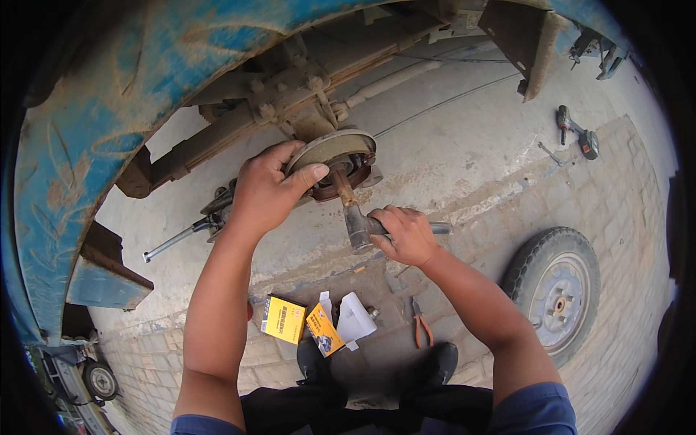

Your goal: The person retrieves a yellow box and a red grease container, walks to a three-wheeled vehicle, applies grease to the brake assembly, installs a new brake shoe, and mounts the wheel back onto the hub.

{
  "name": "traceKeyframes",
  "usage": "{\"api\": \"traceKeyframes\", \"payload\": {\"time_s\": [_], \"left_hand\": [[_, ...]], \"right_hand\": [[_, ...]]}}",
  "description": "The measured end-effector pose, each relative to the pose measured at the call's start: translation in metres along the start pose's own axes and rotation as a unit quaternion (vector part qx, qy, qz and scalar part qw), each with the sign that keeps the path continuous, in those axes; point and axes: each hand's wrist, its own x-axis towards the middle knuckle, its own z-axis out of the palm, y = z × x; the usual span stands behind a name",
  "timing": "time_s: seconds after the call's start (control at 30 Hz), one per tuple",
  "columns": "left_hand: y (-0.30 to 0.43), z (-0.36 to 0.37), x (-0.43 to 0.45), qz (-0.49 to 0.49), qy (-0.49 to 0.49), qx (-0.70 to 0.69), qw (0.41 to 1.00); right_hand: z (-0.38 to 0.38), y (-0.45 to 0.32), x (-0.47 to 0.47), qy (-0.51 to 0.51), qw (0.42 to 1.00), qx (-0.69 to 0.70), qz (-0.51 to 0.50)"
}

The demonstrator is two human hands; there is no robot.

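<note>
A drum brake assembly [342,149] sits at the end of a vehicle's axle, with its curved brake shoe at the top and a rusty shaft in the centre. My left hand [272,182] grips the left rim of the brake shoe, thumb on its face. In my right hand [405,234] is the dark handle of a hammer-like tool [359,228], whose head stands in line with the shaft's outer end; whether they touch I cannot tell.
A wheel with tyre [554,304] lies at the right. Pliers with orange handles [421,326] and yellow boxes [285,318] are near my feet. A cordless impact wrench [577,133] and a spanner [550,154] lie far right. A jack [217,212] stands left, under the blue bodywork [60,185].
</note>
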Motion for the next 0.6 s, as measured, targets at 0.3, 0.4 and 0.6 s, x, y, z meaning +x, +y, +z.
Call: {"api": "traceKeyframes", "payload": {"time_s": [0.3,0.4,0.6], "left_hand": [[0.003,-0.002,0.000,0.009,-0.002,0.002,1.000],[0.005,-0.002,0.000,0.005,-0.011,-0.013,1.000],[0.005,0.000,0.000,0.008,-0.007,-0.020,1.000]], "right_hand": [[0.002,-0.001,0.002,-0.010,1.000,0.007,-0.008],[0.002,-0.004,0.001,-0.006,1.000,0.015,-0.011],[0.004,-0.003,-0.006,-0.028,0.999,0.032,0.020]]}}
